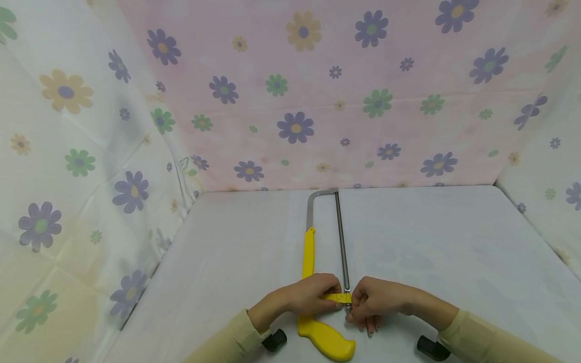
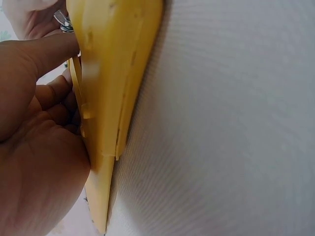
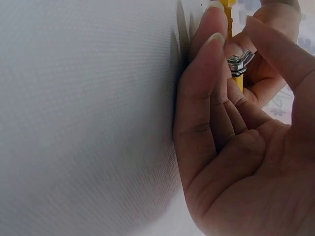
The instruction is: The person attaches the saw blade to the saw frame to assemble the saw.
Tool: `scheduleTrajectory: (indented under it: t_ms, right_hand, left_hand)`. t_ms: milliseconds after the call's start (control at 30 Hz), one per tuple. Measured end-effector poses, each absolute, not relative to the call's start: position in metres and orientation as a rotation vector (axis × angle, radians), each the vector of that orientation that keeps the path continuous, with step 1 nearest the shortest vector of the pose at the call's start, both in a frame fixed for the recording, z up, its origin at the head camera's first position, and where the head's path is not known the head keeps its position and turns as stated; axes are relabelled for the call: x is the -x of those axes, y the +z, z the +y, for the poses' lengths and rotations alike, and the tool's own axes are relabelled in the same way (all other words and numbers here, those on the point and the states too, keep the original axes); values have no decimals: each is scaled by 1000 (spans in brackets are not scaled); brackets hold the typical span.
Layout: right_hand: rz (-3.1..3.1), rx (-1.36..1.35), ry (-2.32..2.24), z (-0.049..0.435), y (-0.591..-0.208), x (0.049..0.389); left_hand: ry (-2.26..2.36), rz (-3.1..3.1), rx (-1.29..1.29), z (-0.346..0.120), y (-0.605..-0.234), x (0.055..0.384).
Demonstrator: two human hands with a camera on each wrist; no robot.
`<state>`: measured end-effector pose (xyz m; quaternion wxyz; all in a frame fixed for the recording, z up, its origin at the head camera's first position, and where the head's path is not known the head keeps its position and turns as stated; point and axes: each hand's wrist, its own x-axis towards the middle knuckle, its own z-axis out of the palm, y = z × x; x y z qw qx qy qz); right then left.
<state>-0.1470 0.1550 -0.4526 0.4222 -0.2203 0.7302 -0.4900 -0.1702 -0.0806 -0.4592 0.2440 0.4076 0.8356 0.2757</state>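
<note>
Well, the yellow saw (image 1: 308, 252) lies on the table (image 1: 431, 242), partly under the left hand (image 1: 310, 296). That hand's thumb and fingers pinch its short yellow arm (image 1: 337, 297). The right hand (image 1: 379, 298) is bent by a shiny wing nut (image 3: 236, 64), with its thumb and fingers apart; I can't tell if they touch it. The gray blade (image 1: 342, 237) runs away past the left fingers, and the fat handle (image 1: 331, 343) sits on their near side. Flowery cloth (image 1: 304, 75) hangs far past all the fingers.

Flower-printed cloth (image 1: 327, 101), pink at the back and pale at both sides, borders a white tabletop (image 1: 417, 242).
</note>
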Motion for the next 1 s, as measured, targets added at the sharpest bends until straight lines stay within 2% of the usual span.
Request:
scheduleTrajectory:
  t_ms: [367, 1000]
  right_hand:
    - [1896, 467, -1180, 150, -451, 146]
    - [1844, 531, -1212, 161, -452, 148]
  left_hand:
    - [776, 2260, -1088, -82, -459, 170]
    - [752, 2285, -1102, -81, -462, 170]
